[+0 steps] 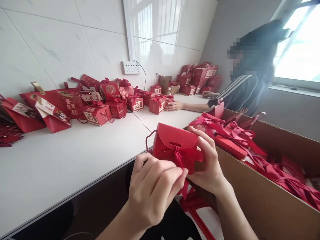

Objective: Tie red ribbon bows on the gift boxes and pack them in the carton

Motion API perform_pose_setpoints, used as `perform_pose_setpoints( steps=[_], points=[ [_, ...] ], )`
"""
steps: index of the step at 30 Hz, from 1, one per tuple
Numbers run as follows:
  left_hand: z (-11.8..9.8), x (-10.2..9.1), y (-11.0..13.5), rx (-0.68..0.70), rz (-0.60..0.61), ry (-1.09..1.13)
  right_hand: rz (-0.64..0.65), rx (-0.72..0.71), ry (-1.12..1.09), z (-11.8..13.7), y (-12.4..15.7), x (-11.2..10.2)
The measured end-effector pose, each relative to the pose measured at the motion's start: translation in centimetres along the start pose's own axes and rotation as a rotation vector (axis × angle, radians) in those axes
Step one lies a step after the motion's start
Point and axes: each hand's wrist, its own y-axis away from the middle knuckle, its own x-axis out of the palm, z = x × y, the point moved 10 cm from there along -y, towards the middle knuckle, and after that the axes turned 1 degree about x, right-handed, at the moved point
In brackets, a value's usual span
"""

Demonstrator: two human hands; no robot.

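Note:
A red gift box (172,136) with a slotted flap is held up in front of me, past the table's front edge. My right hand (210,163) grips its right side, thumb and fingers closed around it. A red ribbon (178,156) hangs from the front of the box below the slot. The fingertips of my left hand (155,186) are closed on this ribbon, and the hand covers the box's lower left part. On the box's left side a dark red cord handle (147,141) sticks out.
Right of me stands a cardboard box (250,186) full of red boxes and ribbons. Several finished-looking red gift boxes (157,105) line the white table (75,156) along the wall. A co-worker (250,76) leans over the far end, one hand at a small box. A power strip (131,67) hangs on the wall.

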Motion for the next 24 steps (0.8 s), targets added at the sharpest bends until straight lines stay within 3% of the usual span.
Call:
perform_pose_setpoints(
  steps=[2,4,7,9,11,14,19,22,24],
  points=[
    [-0.8,0.0,-0.1,0.025,0.002,0.048,-0.013,0.001,0.013,0.6,0.6,-1.2],
    [-0.1,-0.5,-0.1,-0.019,-0.059,0.173,-0.011,0.014,0.017,1.0,1.1,-2.1],
    [4.6,-0.6,0.3,-0.327,-0.199,0.431,0.02,0.053,-0.003,1.3,1.8,-2.7],
    [7.2,1.8,1.0,-0.555,-0.112,0.563,0.045,0.068,-0.009,1.5,2.1,-2.9],
    [7.8,4.8,1.7,-0.68,0.087,0.67,0.069,0.082,0.003,1.7,2.3,-2.9],
    [6.7,6.9,2.8,-0.72,0.225,0.767,0.104,0.122,0.041,1.5,2.5,-2.8],
    [5.2,6.9,3.6,-0.639,0.242,0.735,0.12,0.193,0.083,0.9,2.8,-3.1],
    [5.3,7.1,3.8,-0.636,0.269,0.757,0.112,0.198,0.079,0.7,2.8,-3.2],
    [5.8,6.9,4.0,-0.65,0.219,0.853,0.12,0.198,0.064,0.5,2.7,-3.0]
  ],
)
